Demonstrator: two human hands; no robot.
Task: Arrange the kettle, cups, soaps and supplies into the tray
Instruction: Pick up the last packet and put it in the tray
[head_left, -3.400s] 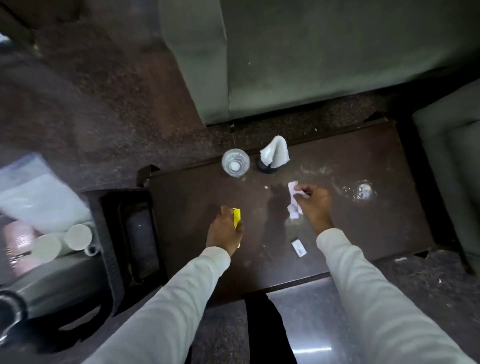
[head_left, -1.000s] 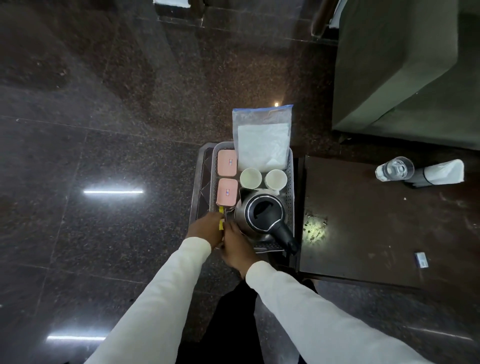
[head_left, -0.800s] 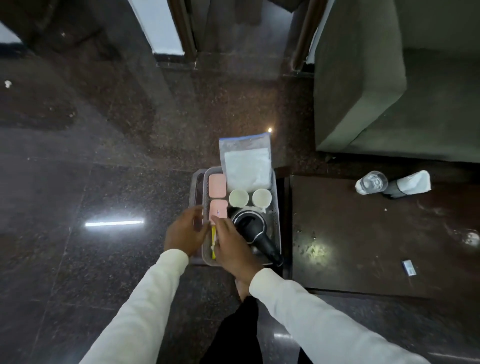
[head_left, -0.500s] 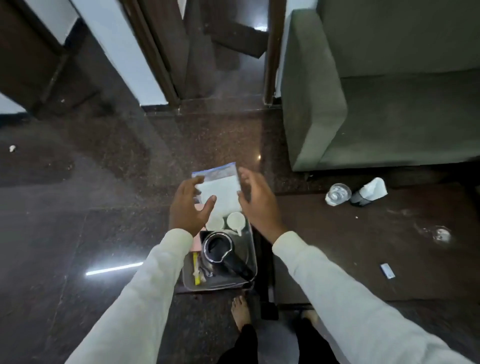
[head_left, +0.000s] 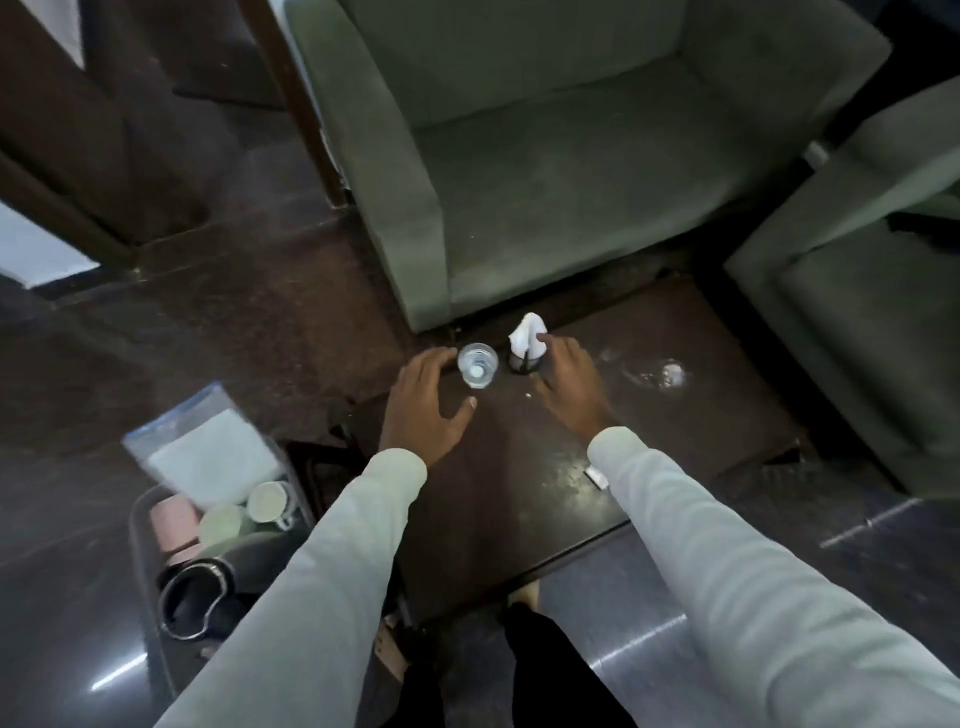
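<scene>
Hands open — L (head_left: 423, 408) by bottle (head_left: 476, 365), R (head_left: 566, 387) by tissue holder (head_left: 527, 347).

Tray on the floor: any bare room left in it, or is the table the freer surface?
The tray looks packed: kettle, cups, pink soaps, plastic bag. The table is bare between the hands and right of the right hand.

Both hands reach over dark table (head_left: 519, 467). Left hand (head_left: 423, 405) spread wide, curled around clear glass (head_left: 477, 365), not gripping. Right hand (head_left: 569, 387) spread, fingertips at black holder with white tissue (head_left: 527, 343). Tray (head_left: 140, 530) near left on floor: kettle (head_left: 200, 597), two cups (head_left: 244, 512), pink soaps (head_left: 174, 522), plastic bag (head_left: 208, 452).
</scene>
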